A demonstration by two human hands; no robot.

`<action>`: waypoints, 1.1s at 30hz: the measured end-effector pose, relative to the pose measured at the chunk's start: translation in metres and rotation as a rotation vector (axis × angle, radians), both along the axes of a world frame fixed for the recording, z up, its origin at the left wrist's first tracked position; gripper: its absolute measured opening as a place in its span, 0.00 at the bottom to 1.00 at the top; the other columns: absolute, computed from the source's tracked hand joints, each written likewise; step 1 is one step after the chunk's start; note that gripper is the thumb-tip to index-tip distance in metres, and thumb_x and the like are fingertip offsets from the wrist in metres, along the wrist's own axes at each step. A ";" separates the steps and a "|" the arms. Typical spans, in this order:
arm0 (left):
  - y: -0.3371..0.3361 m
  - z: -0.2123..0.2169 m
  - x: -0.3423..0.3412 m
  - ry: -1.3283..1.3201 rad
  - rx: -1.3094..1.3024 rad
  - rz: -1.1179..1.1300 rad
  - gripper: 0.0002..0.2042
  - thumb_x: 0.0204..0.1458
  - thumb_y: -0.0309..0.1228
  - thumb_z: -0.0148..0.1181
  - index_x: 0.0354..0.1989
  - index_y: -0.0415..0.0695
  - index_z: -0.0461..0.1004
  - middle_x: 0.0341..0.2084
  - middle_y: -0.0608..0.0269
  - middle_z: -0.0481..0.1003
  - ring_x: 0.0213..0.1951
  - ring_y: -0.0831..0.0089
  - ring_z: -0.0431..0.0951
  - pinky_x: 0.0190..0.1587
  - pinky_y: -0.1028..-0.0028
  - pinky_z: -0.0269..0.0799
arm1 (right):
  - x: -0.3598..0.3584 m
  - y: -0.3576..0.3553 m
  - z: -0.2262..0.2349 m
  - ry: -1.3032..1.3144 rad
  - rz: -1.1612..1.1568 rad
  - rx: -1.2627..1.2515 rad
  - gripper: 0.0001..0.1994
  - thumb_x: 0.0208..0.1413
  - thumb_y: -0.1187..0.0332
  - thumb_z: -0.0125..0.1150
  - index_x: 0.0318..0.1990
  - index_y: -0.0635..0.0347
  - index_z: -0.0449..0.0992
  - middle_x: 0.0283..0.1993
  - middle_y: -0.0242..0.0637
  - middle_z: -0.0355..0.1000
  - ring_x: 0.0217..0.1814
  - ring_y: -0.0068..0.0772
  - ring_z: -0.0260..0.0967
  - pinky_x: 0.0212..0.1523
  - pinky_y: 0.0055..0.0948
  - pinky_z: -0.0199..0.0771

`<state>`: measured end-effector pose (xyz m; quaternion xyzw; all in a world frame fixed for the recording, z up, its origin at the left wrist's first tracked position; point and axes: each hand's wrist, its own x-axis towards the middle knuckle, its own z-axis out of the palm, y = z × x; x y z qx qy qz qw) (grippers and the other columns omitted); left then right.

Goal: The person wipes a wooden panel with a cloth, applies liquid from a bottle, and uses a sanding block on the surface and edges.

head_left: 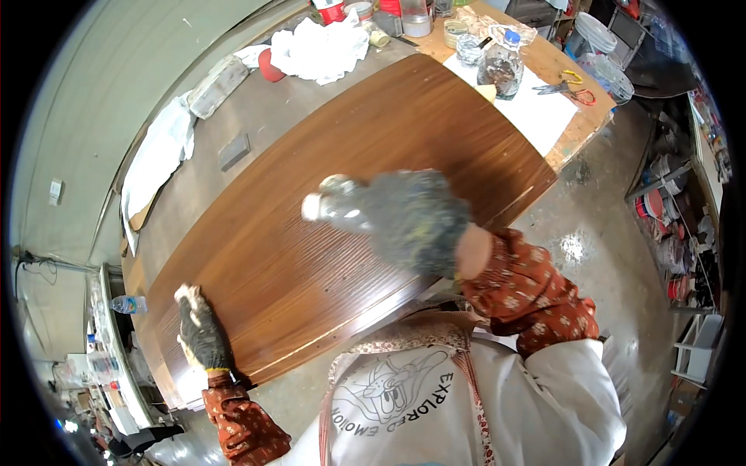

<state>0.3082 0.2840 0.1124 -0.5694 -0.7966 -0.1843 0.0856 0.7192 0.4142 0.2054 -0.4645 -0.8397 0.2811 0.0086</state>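
Observation:
A long brown wood-grain panel [256, 217] with curved long edges lies aslant across the workbench in front of me. My left hand [203, 330], in a dark, stained work glove, rests on its left end with the fingers stretched out. Above the panel's middle, my right hand [420, 221] is gloved too and smeared by motion. Its fingers are closed around a pale, partly see-through thing [342, 211] with a whitish end; the blur hides what it is. The panel's near edge shows a thin light line, and light glints off its surface there.
Beyond the panel lie white cloths [320, 48], a grey block [235, 151] and a pale wrapped block [219, 85]. At the far right are a blue-capped bottle [503, 68], scissors [567, 89] and white paper [544, 120]. Crowded shelves [668, 210] stand to the right.

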 end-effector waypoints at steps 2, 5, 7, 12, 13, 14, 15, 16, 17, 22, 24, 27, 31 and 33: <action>0.030 -0.005 0.056 -0.346 0.145 -0.191 0.19 0.64 0.32 0.44 0.61 0.37 0.65 0.60 0.52 0.67 0.61 0.66 0.67 0.62 0.67 0.60 | 0.052 0.003 -0.022 0.120 -0.044 0.196 0.19 0.53 0.74 0.58 0.55 0.53 0.72 0.42 0.44 0.76 0.47 0.40 0.75 0.49 0.39 0.76; 0.069 0.010 0.169 -0.364 0.049 -0.368 0.19 0.58 0.26 0.53 0.58 0.37 0.67 0.54 0.51 0.72 0.57 0.60 0.71 0.60 0.66 0.63 | 0.143 0.003 -0.066 0.211 -0.155 0.571 0.24 0.43 0.65 0.67 0.50 0.57 0.72 0.44 0.46 0.74 0.44 0.47 0.74 0.46 0.43 0.74; 0.084 0.002 0.223 -0.102 0.165 -0.638 0.19 0.54 0.29 0.58 0.54 0.36 0.71 0.49 0.50 0.75 0.53 0.56 0.74 0.60 0.66 0.64 | 0.162 0.005 -0.020 -0.084 -0.420 0.260 0.28 0.41 0.62 0.68 0.53 0.57 0.71 0.44 0.46 0.73 0.46 0.48 0.71 0.46 0.45 0.72; 0.106 -0.011 0.288 0.016 0.002 -0.858 0.30 0.48 0.35 0.64 0.61 0.40 0.66 0.58 0.45 0.66 0.60 0.46 0.64 0.65 0.52 0.53 | 0.220 0.020 -0.036 -0.319 -0.302 0.518 0.19 0.49 0.66 0.61 0.52 0.53 0.74 0.30 0.40 0.74 0.38 0.45 0.74 0.36 0.39 0.74; 0.112 -0.016 0.296 -0.020 0.003 -0.842 0.30 0.47 0.35 0.65 0.61 0.41 0.66 0.58 0.45 0.65 0.60 0.46 0.64 0.64 0.52 0.54 | 0.228 0.025 -0.038 -0.312 -0.303 0.519 0.19 0.49 0.66 0.61 0.52 0.53 0.74 0.30 0.40 0.74 0.38 0.45 0.74 0.36 0.39 0.74; 0.117 -0.015 0.301 -0.017 0.014 -0.840 0.30 0.47 0.35 0.65 0.61 0.41 0.66 0.58 0.45 0.66 0.60 0.47 0.64 0.64 0.52 0.54 | 0.236 0.032 -0.042 -0.277 -0.204 0.510 0.24 0.46 0.65 0.62 0.55 0.53 0.72 0.35 0.42 0.72 0.41 0.45 0.72 0.38 0.42 0.72; 0.119 -0.014 0.305 -0.013 0.025 -0.833 0.30 0.47 0.34 0.65 0.61 0.41 0.66 0.58 0.45 0.66 0.60 0.47 0.65 0.64 0.52 0.55 | 0.241 0.041 -0.045 -0.242 -0.101 0.501 0.29 0.43 0.65 0.64 0.58 0.54 0.69 0.39 0.44 0.71 0.44 0.44 0.70 0.40 0.44 0.71; 0.121 -0.016 0.307 -0.009 0.023 -0.829 0.30 0.46 0.34 0.65 0.61 0.41 0.66 0.57 0.44 0.66 0.60 0.47 0.65 0.64 0.53 0.55 | 0.236 0.055 -0.046 -0.369 -0.073 0.472 0.26 0.46 0.69 0.60 0.57 0.51 0.70 0.37 0.42 0.72 0.39 0.42 0.71 0.36 0.42 0.72; 0.122 -0.016 0.309 -0.005 0.024 -0.824 0.31 0.46 0.34 0.65 0.60 0.41 0.66 0.57 0.44 0.67 0.60 0.47 0.65 0.64 0.53 0.55 | 0.234 0.069 -0.047 -0.365 -0.063 0.473 0.26 0.46 0.69 0.60 0.57 0.51 0.70 0.37 0.42 0.72 0.39 0.42 0.71 0.36 0.42 0.72; 0.115 -0.013 0.310 0.003 0.008 -0.768 0.29 0.48 0.33 0.64 0.60 0.39 0.66 0.57 0.44 0.67 0.59 0.47 0.65 0.65 0.51 0.53 | 0.201 0.131 -0.037 -0.249 0.073 0.585 0.13 0.62 0.67 0.53 0.53 0.54 0.73 0.40 0.43 0.78 0.38 0.42 0.79 0.39 0.37 0.80; 0.114 -0.013 0.312 0.008 0.012 -0.745 0.29 0.48 0.33 0.64 0.60 0.39 0.66 0.57 0.43 0.67 0.59 0.47 0.65 0.65 0.51 0.53 | 0.204 0.152 -0.034 -0.345 0.082 0.598 0.14 0.61 0.68 0.54 0.54 0.55 0.72 0.43 0.45 0.77 0.41 0.41 0.79 0.41 0.36 0.80; 0.114 -0.013 0.319 0.011 0.018 -0.704 0.28 0.49 0.32 0.63 0.60 0.38 0.66 0.56 0.43 0.67 0.59 0.46 0.66 0.65 0.51 0.53 | 0.215 0.172 -0.050 -0.187 0.183 0.775 0.13 0.63 0.68 0.51 0.52 0.60 0.72 0.39 0.41 0.77 0.38 0.38 0.77 0.42 0.36 0.79; 0.111 -0.004 0.328 -0.040 0.015 -0.666 0.24 0.50 0.25 0.62 0.57 0.39 0.69 0.56 0.48 0.70 0.60 0.51 0.67 0.65 0.57 0.55 | 0.235 0.133 -0.059 0.124 0.112 0.220 0.13 0.62 0.60 0.49 0.44 0.56 0.76 0.31 0.39 0.74 0.31 0.35 0.73 0.37 0.37 0.75; 0.117 -0.002 0.342 0.038 -0.019 -0.725 0.21 0.50 0.26 0.62 0.55 0.39 0.71 0.55 0.48 0.70 0.59 0.51 0.68 0.64 0.57 0.57 | 0.254 0.113 -0.065 0.198 0.203 0.383 0.14 0.61 0.56 0.50 0.43 0.53 0.78 0.30 0.39 0.75 0.30 0.35 0.73 0.36 0.37 0.74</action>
